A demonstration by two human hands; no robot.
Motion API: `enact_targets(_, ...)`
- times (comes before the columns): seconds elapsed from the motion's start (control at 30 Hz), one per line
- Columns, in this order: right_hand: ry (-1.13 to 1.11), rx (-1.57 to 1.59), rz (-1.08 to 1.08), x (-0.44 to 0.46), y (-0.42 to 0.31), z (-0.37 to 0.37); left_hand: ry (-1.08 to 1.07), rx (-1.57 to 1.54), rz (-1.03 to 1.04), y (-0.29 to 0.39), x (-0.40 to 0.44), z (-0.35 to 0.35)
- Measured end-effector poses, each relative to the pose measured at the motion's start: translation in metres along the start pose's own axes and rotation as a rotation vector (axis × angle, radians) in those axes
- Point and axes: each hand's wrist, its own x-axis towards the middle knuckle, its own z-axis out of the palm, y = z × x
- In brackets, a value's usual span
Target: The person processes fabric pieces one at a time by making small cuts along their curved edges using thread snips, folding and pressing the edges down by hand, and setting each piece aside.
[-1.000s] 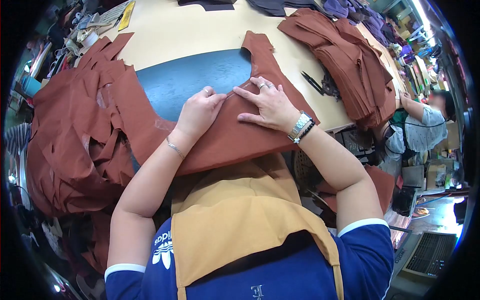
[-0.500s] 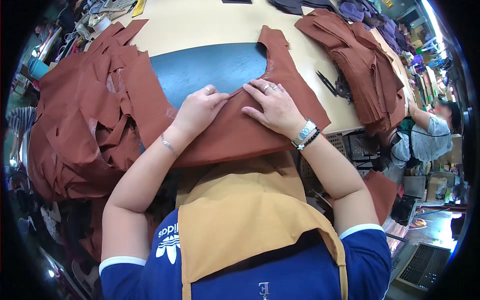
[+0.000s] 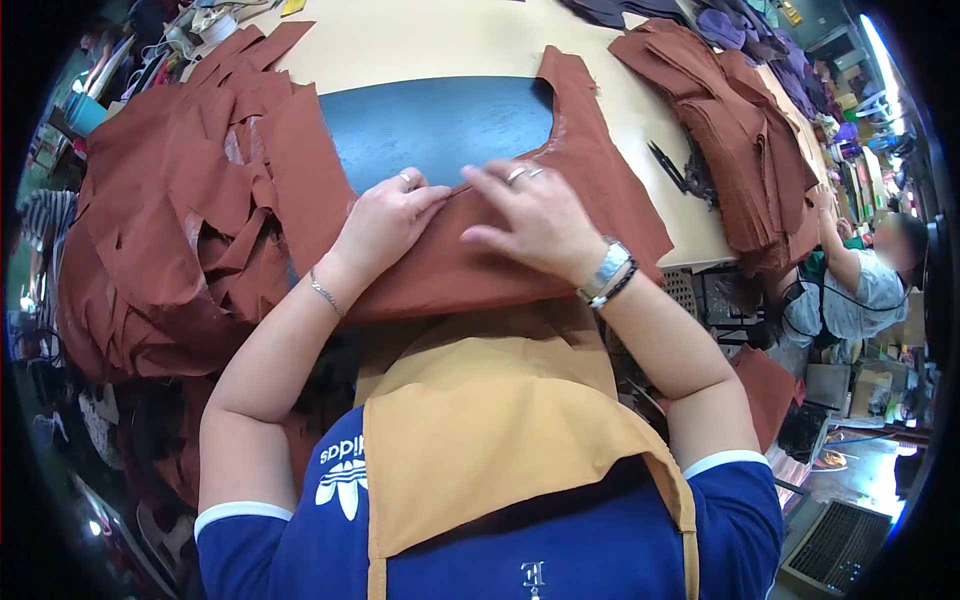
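Note:
A rust-brown cloth piece (image 3: pixel 480 270) with a curved cut-out edge lies in front of me, partly over a dark blue board (image 3: pixel 430 125). My left hand (image 3: pixel 385 222) pinches the cloth's curved edge between thumb and fingers. Just to its right, my right hand (image 3: pixel 535 220) rests over the same cloth, thumb and fingers spread apart, with its fingertips near the edge and slightly blurred. Nothing shows between its fingers.
A heap of rust-brown cloth (image 3: pixel 150 230) is at the left. Another stack (image 3: pixel 740 140) lies on the pale table (image 3: pixel 640 125) at the right, beside black scissors (image 3: pixel 668 167). Dark and purple cloth (image 3: pixel 735 35) lies farther back. Another person (image 3: pixel 850 285) is at the right.
The view has shifted, so the table and cloth sit farther right and higher. My right hand's fingers have lifted slightly and moved toward my left hand, which keeps its pinch.

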Motion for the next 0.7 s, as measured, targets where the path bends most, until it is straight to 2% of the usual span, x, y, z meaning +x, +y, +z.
enact_targets(0.13, 0.005, -0.082, -0.038, 0.000, -0.016, 0.019, -0.066, -0.114, -0.044, -0.008, -0.004, -0.016)
enact_targets(0.23, -0.040, -0.103, -0.014, 0.001, -0.020, 0.017, -0.228, -0.036, -0.040, -0.017, -0.010, -0.039)
enact_targets(0.33, -0.195, -0.153, 0.029, 0.007, -0.037, 0.000, -0.299, 0.043, -0.027, -0.012, -0.011, -0.054)
enact_targets(0.43, -0.237, -0.232, 0.042, 0.013, -0.044, -0.006, -0.298, 0.053, -0.014, -0.016, -0.015, -0.057)
enact_targets(0.53, -0.238, -0.182, -0.064, 0.022, -0.043, 0.002, -0.314, 0.066, -0.099, -0.012, -0.015, -0.064)
enact_targets(0.63, -0.138, -0.078, -0.019, 0.019, -0.045, 0.020, -0.386, 0.060, -0.211, -0.014, -0.013, -0.071)
enact_targets(0.7, -0.177, -0.073, 0.001, 0.017, -0.052, 0.014, -0.431, 0.106, -0.198, -0.014, -0.012, -0.077)
